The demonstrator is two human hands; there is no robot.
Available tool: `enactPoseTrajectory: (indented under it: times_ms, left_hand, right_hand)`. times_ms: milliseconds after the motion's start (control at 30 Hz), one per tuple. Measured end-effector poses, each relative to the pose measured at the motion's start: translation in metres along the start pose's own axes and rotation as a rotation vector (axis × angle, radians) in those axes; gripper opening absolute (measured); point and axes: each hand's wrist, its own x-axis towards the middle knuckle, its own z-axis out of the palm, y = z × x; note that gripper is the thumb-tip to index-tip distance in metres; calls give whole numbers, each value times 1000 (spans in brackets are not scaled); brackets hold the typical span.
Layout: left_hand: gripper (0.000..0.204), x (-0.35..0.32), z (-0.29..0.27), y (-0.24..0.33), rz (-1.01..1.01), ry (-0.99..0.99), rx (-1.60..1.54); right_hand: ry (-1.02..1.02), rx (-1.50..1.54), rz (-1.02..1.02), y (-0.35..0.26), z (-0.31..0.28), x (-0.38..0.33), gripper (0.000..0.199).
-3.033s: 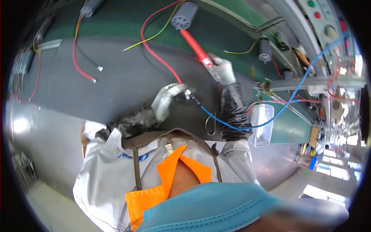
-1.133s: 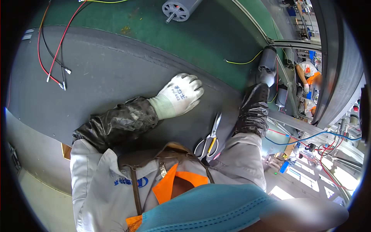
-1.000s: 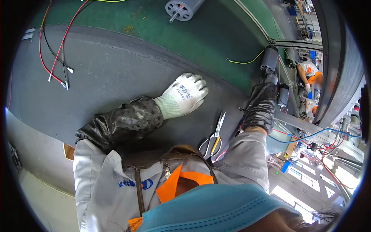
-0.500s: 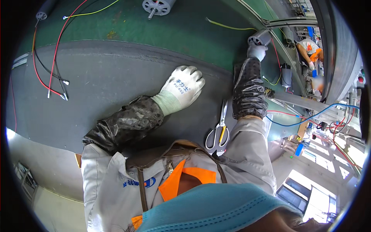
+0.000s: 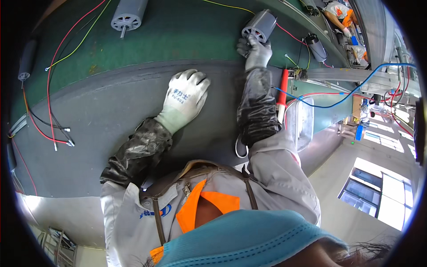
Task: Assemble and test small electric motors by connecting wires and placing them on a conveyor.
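Between the flat left hand [image 5: 184, 100] in its white knit glove and the right hand [image 5: 255, 51] in a grey glove, a strip of dark grey tabletop [image 5: 102, 120] lies bare, wide enough for a hand to pass. Left of the left hand the grey surface runs open as far as the loose red and black wire ends [image 5: 58, 135] near the left edge. On the green belt [image 5: 178, 35], the room between the grey cylindrical motor with a shaft [image 5: 129, 13] and the grey ribbed motor [image 5: 259, 26] under the right fingers is free. To the right the way is crowded: a red-handled tool [image 5: 282, 95], a clear plastic tray [image 5: 302, 122] and blue and red cables [image 5: 338, 95] lie close together.
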Motion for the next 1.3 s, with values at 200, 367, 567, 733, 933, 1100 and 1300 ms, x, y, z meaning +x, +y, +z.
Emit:
enactPoseTrajectory:
  times_ms: [200,367,567,733,933,1100,1300]
  left_hand:
    - [27,4,4,3,23,41,-23]
    - [28,9,16,-3,-65,224,-154]
    - [39,12,5,-19,-168,603,-249]
    - [31,24,-9,-31,75,498,-157]
    - [42,-35,-46,-27,-401,95,-366]
    - [23,-86,-60,-32,-250,330,-522]
    - [32,-87,-68,-29,-141,213,-477]
  right_hand:
    - [-318,432,304,25,-32,54,19]
    - [-4,-8,192,14,-9,-11,39]
    - [-102,-272,106,6,3,-160,62]
    - [-365,-851,-540,26,-43,-277,95]
    - [-973,-1130,-444,4,-40,-328,80]
    - [-803,-905,-979,-27,-47,-310,61]
    - [-628,-1118,-1362,4,24,-211,52]
